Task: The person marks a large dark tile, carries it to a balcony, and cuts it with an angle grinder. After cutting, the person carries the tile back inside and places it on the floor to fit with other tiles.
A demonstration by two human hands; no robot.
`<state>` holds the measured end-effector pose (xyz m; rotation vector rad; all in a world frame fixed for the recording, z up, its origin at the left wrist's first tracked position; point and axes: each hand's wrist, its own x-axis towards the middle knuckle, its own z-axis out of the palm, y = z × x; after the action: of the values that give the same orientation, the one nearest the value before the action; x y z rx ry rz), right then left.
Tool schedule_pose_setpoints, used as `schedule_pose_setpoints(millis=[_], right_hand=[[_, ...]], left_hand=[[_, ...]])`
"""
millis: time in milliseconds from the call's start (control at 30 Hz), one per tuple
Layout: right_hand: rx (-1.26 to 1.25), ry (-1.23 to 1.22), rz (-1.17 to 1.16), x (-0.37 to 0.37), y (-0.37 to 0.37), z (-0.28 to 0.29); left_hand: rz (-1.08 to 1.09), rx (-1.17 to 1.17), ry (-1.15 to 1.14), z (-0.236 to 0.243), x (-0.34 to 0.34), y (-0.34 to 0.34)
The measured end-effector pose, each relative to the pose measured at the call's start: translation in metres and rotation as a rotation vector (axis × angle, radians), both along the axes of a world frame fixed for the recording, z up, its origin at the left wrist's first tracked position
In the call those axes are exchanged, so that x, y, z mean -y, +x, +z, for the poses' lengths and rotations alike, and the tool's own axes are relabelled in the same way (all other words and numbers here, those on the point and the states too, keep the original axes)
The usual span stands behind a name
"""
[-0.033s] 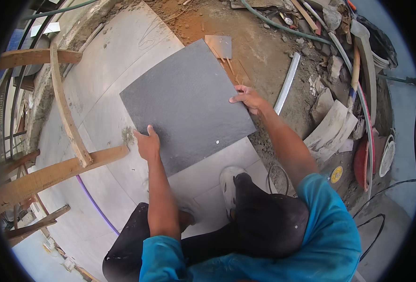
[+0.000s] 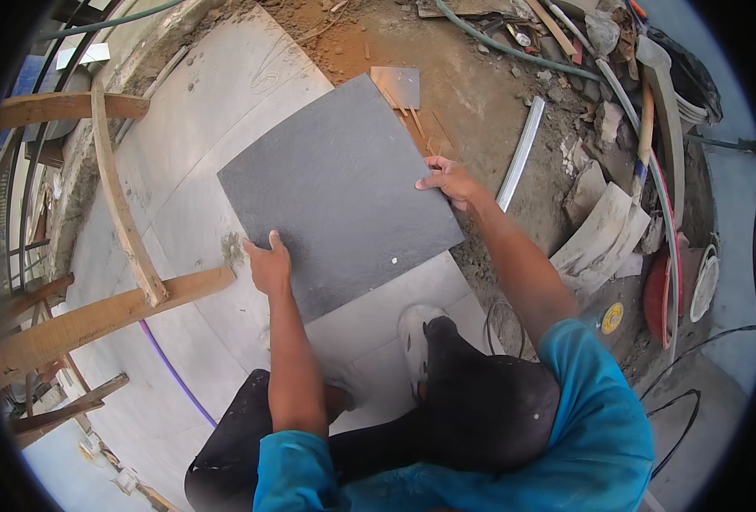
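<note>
I have both hands on the grey tile (image 2: 339,192), a large square slab held over the floor in front of my knees. My left hand (image 2: 268,264) clasps the tile's near-left edge, fingers laid flat on its top face, thumb at the rim. My right hand (image 2: 449,181) grips the tile's right edge, fingers curled over it. So each grip is closed on the tile.

The tile sits partly over the pale laid floor (image 2: 181,171) and partly over bare brown mortar (image 2: 472,94) beyond its far and right edges. Just past the tile's far corner lies a trowel (image 2: 397,85), its flat blade touching the mortar. Right of the tile a white pipe (image 2: 521,154) runs along the mortar, near my right hand. Left of the tile, wooden planks (image 2: 113,311) lie crossed on the laid floor, well apart from the tile's left corner. My white shoe (image 2: 414,328) stands on the floor just below the tile's near edge.
</note>
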<state>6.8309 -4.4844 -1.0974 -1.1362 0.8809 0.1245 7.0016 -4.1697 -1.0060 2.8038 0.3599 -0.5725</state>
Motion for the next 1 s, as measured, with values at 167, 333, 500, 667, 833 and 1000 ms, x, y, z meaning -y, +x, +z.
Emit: schedule_pose_setpoints(millis=[167, 333, 500, 667, 833, 1000], right_hand=[[-0.124, -0.871, 0.042, -0.011, -0.023, 0.066], [-0.175, -0.835, -0.307, -0.047, -0.147, 0.098], [-0.451, -0.681, -0.964, -0.111, -0.286, 0.097], [-1.355, -0.881, -1.062, -0.113, -0.408, 0.037], [-1.571, -0.501, -1.073, -0.092, -0.473, -0.009], [-0.97, -0.428, -1.501, -0.064, -0.469, -0.018]], left_hand=[[-0.214, 0.436, 0.07, -0.035, -0.036, 0.003], [-0.399, 0.52, -0.219, -0.041, -0.017, -0.012], [-0.472, 0.454, -0.406, -0.037, 0.024, -0.042], [-0.462, 0.408, -0.48, -0.032, 0.035, -0.056], [-0.367, 0.248, -0.462, 0.007, 0.063, -0.068], [-0.31, 0.335, -0.573, 0.004, 0.05, -0.058]])
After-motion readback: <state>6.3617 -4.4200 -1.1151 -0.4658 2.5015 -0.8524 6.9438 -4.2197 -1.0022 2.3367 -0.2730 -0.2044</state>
